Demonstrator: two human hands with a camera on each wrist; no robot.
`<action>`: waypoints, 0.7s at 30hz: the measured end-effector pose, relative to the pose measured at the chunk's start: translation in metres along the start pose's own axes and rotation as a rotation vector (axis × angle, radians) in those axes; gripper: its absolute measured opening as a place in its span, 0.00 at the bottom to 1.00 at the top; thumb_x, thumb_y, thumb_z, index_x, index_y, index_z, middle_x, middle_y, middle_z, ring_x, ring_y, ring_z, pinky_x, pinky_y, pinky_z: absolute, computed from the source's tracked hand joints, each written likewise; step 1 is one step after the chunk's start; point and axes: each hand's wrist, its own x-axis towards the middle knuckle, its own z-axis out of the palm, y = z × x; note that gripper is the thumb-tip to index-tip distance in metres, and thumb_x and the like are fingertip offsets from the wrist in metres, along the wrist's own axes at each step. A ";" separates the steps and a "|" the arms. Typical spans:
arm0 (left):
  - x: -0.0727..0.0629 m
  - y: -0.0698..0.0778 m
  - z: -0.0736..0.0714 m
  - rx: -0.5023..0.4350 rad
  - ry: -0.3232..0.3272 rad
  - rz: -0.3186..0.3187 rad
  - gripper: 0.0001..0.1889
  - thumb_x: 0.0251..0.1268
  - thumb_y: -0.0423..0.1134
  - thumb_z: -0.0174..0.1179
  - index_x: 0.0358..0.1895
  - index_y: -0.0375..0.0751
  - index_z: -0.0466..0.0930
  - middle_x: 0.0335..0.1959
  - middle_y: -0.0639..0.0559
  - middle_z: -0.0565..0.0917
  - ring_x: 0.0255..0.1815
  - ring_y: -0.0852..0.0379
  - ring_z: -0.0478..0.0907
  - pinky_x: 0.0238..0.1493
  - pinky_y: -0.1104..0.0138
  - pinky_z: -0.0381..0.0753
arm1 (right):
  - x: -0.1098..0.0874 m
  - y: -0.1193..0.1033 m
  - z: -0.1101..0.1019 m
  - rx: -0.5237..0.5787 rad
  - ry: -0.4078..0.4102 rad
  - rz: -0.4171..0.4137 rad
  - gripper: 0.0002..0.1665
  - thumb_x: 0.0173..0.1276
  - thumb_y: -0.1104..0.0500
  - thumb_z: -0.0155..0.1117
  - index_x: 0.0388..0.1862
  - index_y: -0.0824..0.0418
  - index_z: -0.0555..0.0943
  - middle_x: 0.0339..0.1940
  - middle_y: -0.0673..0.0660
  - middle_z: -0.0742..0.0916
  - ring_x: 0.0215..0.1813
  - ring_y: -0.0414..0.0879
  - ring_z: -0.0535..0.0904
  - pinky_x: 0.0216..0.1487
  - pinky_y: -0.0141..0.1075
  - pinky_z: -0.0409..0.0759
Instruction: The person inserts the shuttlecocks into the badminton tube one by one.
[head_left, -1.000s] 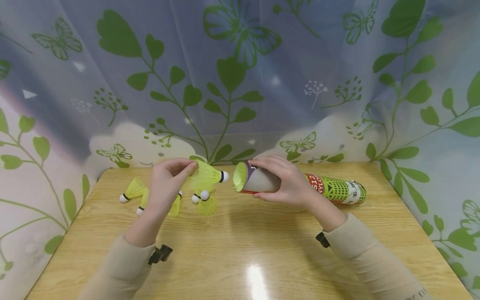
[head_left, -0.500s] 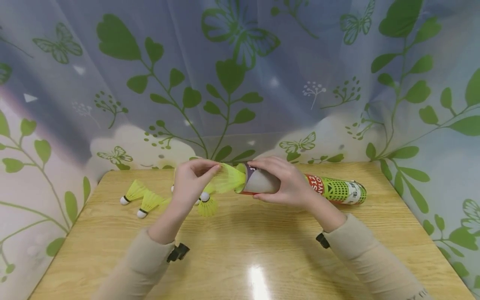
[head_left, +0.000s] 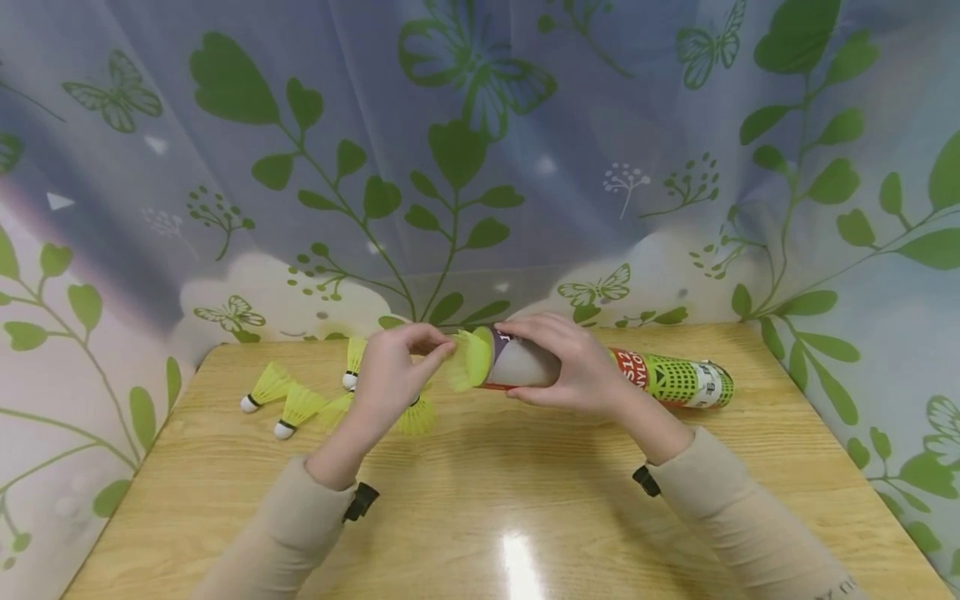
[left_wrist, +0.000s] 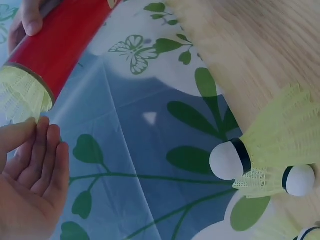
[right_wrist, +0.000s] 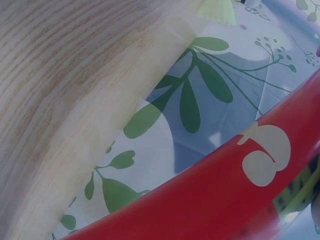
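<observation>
"Left hand, what has it got?"
"It pinches the skirt rim of a yellow shuttlecock seated in the mouth of the tube, skirt flaring toward the tabletop's left edge."
"And the tube?"
"Near the far edge, long axis roughly parallel to it, mouth facing left; the right hand grips it just behind the mouth."

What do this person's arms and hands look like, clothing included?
The left hand and right hand wear no gloves. The left sleeve and right sleeve are beige, with a small black device at each one's end. Dark lettering, partly cut off, marks the right sleeve.
</observation>
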 end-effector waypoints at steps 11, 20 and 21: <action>0.006 -0.006 0.003 -0.199 -0.095 -0.209 0.05 0.70 0.36 0.72 0.42 0.37 0.94 0.37 0.42 0.94 0.36 0.50 0.91 0.42 0.62 0.89 | -0.001 0.000 0.000 -0.008 0.001 -0.001 0.47 0.47 0.57 0.89 0.69 0.62 0.81 0.63 0.61 0.88 0.64 0.59 0.84 0.58 0.54 0.87; 0.011 -0.002 0.012 -0.320 -0.098 -0.281 0.07 0.68 0.34 0.74 0.43 0.33 0.93 0.37 0.38 0.94 0.29 0.64 0.87 0.42 0.60 0.92 | -0.001 -0.001 0.000 -0.004 -0.003 -0.007 0.47 0.49 0.57 0.89 0.69 0.61 0.81 0.63 0.60 0.89 0.64 0.58 0.84 0.58 0.53 0.86; 0.011 -0.001 0.012 -0.328 -0.098 -0.283 0.07 0.68 0.34 0.74 0.43 0.33 0.93 0.37 0.38 0.94 0.29 0.64 0.87 0.42 0.59 0.92 | -0.001 -0.001 0.000 -0.003 -0.003 -0.004 0.47 0.49 0.57 0.89 0.69 0.61 0.81 0.63 0.60 0.89 0.65 0.58 0.84 0.58 0.53 0.86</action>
